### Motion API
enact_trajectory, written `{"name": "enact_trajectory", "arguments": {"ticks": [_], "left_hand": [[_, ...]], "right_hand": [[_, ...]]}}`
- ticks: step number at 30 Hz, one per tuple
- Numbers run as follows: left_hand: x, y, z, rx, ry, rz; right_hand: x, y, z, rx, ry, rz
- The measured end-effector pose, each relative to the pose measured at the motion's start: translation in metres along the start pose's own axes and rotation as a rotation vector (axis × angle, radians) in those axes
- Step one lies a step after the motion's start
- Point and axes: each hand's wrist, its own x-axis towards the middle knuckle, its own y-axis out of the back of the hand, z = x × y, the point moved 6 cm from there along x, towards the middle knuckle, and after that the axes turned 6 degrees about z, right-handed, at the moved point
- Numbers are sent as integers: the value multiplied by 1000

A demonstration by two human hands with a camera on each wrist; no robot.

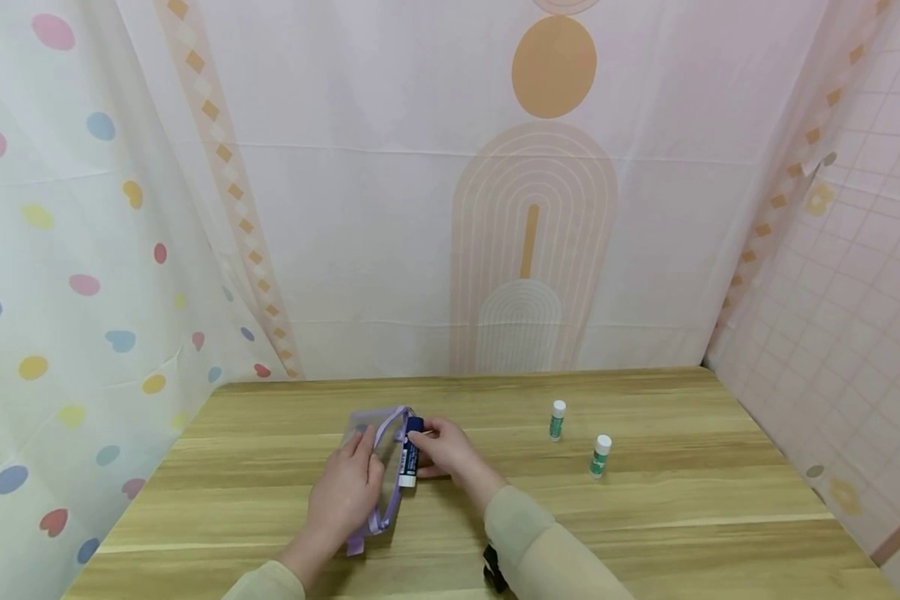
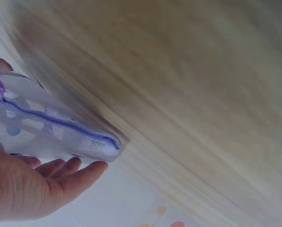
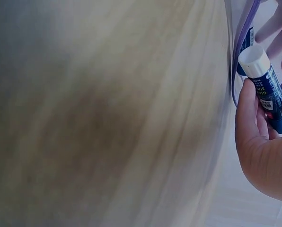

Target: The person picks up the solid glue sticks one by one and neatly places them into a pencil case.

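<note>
A translucent mesh pouch with purple zip edging lies on the table, its opening facing right. My left hand grips it, with the fingers over its side in the head view. At the opening, my right hand pinches a dark blue glue stick with a white end. In the right wrist view that glue stick is tilted, white end toward the pouch. Behind it, a second dark blue stick shows partly within the purple-edged opening; the rest of it is hidden.
Two smaller green glue sticks with white caps, a farther one and a nearer one, stand to the right on the wooden table. Patterned curtains hang behind and at both sides.
</note>
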Motion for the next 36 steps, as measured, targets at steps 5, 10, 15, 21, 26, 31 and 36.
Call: {"name": "enact_trajectory", "arguments": {"ticks": [5, 10, 15, 21, 26, 31, 36], "left_hand": [[0, 1, 1, 0, 0, 0], [0, 0, 1, 2, 1, -7], [-1, 0, 1, 3, -4, -12], [-1, -1, 1, -2, -10, -11], [0, -1, 1, -3, -12, -9], [0, -1, 0, -1, -11, -9], [0, -2, 0, 5, -13, -14]], "right_hand": [[3, 0, 3, -21, -18, 15], [5, -1, 2, -39, -21, 16], [6, -3, 1, -70, -20, 13], [7, -6, 1, -100, -15, 1], [9, -8, 3, -103, -22, 1], [10, -10, 3, -116, -25, -7], [8, -12, 2, -126, -32, 1]]}}
